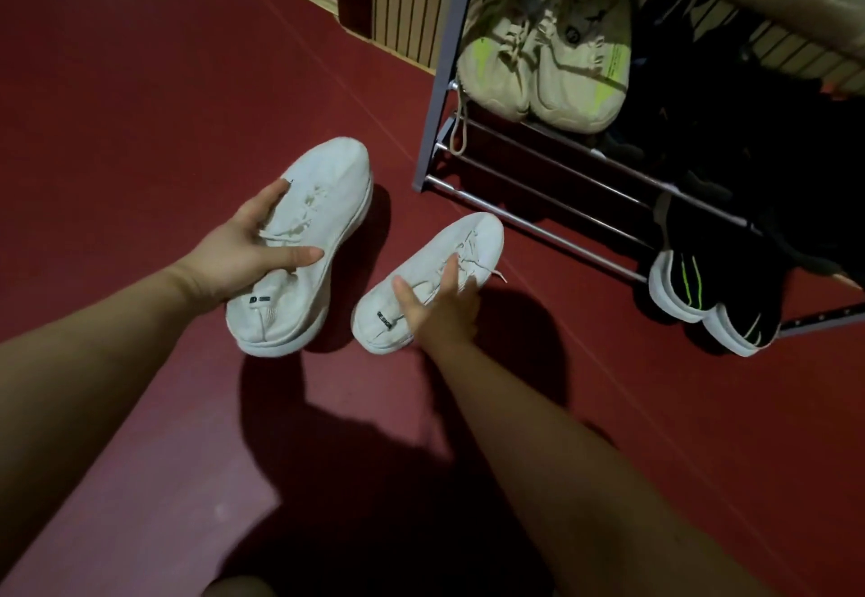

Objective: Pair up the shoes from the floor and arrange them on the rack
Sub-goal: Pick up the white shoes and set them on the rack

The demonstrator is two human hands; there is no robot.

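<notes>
Two white knit sneakers are in front of me over the red floor. My left hand [248,250] grips the left white sneaker [323,203] from its left side, thumb across the laces, and holds it above the floor. My right hand [440,301] lies on the right white sneaker [472,240], thumb at its collar and fingers spread over its laces; that shoe rests on the floor. The metal shoe rack [538,196] stands at the right, its lowest bars just beyond the right sneaker's toe.
A pair of beige sneakers with neon-yellow stripes [547,62] sits on a rack shelf. A black pair with white soles [716,301] sits low at the rack's right. Dark shoes fill the shaded shelf between them. A slatted wall [412,2] stands behind.
</notes>
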